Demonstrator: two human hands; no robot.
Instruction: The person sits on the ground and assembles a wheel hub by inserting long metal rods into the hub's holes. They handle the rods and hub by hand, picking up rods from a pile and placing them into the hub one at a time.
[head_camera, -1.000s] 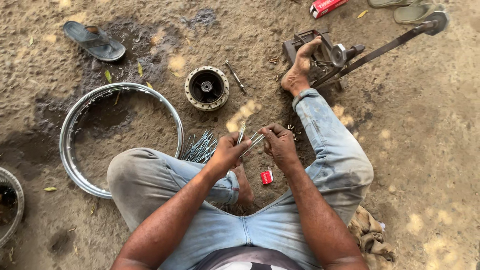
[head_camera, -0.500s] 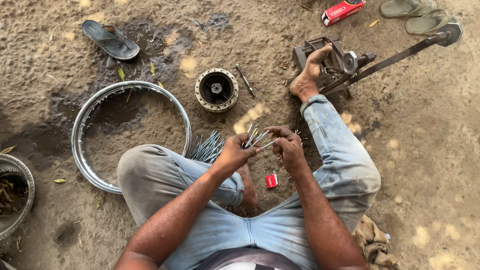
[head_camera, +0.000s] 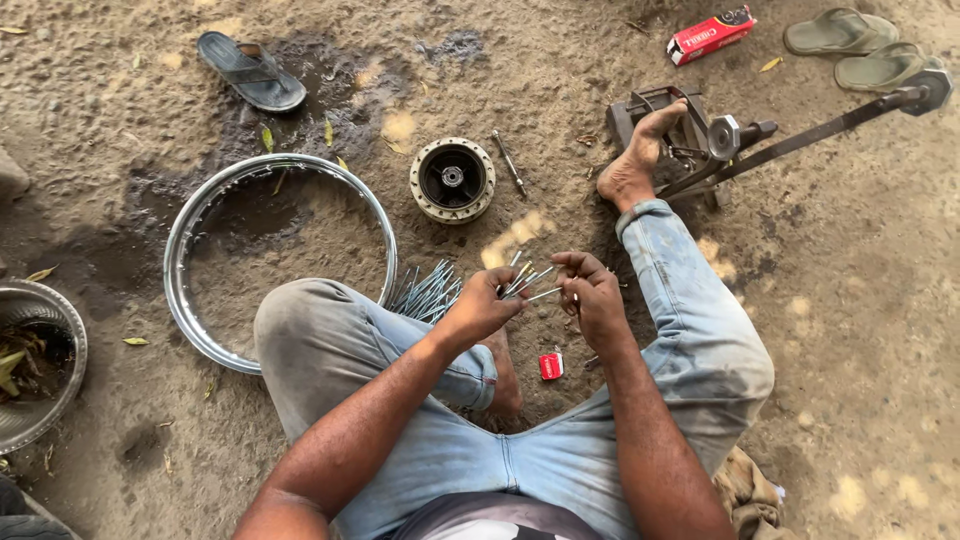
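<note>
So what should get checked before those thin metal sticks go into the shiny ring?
1. Thin silver metal spokes bunched in the left hand: ok.
2. Right hand pinching one spoke: ok.
3. Spare spokes pile by the left knee, near: ok.
4. Shiny round metal wheel rim lying flat on the dirt: ok.
5. Round black-centred metal hub close ahead: ok.
6. Spokes straight and undamaged: cannot tell.
</note>
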